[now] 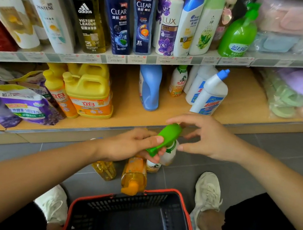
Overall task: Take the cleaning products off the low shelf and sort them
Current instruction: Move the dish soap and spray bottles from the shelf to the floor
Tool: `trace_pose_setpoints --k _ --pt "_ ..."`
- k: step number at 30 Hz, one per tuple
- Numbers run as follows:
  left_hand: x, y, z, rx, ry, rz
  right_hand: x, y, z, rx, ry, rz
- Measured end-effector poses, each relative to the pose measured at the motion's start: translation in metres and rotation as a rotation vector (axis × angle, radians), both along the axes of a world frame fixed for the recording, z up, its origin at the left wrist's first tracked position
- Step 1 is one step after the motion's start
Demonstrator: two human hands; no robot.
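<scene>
My left hand (pixel 132 145) grips the green spray head of a white spray bottle (pixel 170 137), held above the floor in front of the low shelf (pixel 125 111). My right hand (pixel 206 137) hovers just right of the bottle's top with fingers spread, holding nothing. On the floor below lie two orange detergent bottles (pixel 133 175) and another small white bottle (pixel 152 166). The low shelf still carries yellow jugs (pixel 89 89), a blue bottle (pixel 150 87), white toilet-cleaner bottles (pixel 211 92), a second spray bottle (pixel 178 79) and purple powder bags (pixel 24 103).
A black basket with a red rim (pixel 182 202) stands on the grey floor between my white shoes (pixel 207 194). The upper shelf holds shampoo and body-wash bottles (pixel 118 15). Bagged sponges and cloths (pixel 295 93) fill the right end of both shelves.
</scene>
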State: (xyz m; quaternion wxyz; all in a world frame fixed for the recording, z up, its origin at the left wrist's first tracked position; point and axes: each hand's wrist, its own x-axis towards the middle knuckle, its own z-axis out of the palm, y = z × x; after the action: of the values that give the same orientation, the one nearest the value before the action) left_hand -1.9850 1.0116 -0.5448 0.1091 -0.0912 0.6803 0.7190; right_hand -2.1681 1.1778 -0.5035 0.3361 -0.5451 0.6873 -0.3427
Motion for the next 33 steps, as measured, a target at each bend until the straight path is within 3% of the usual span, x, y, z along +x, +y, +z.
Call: trace_pose_setpoints --k 3,6,12,14,18,24,29,33 --pt "-0.009 0.003 -0.007 0.05 -0.014 -0.041 0.003 -0.002 0.0 -0.025 0.199 0.059" --pt "-0.018 0.001 -0.011 0.023 -0.023 -0.034 -0.009 -0.003 0.0 0.01 0.25 0.057" --pt "-0.036 -0.023 -0.028 -0.306 -0.081 0.123 -0.034 -0.006 -0.023 0.175 0.258 -0.061" --pt "-0.035 -0.034 -0.042 -0.367 -0.058 0.114 -0.042 -0.008 -0.034 0.21 0.321 -0.102" --pt "-0.039 -0.057 -0.078 -0.738 -0.018 0.1 -0.054 -0.012 -0.066 0.294 0.418 -0.205" --pt "-0.051 -0.071 -0.137 -1.041 -0.136 0.064 -0.067 -0.016 -0.123 0.443 0.489 -0.274" --pt "-0.057 -0.052 -0.177 -0.888 -0.147 0.149 -0.068 -0.031 -0.17 0.496 0.438 -0.271" --pt "-0.048 -0.042 -0.193 -0.948 -0.045 0.253 -0.063 -0.033 -0.202 0.461 0.339 -0.289"
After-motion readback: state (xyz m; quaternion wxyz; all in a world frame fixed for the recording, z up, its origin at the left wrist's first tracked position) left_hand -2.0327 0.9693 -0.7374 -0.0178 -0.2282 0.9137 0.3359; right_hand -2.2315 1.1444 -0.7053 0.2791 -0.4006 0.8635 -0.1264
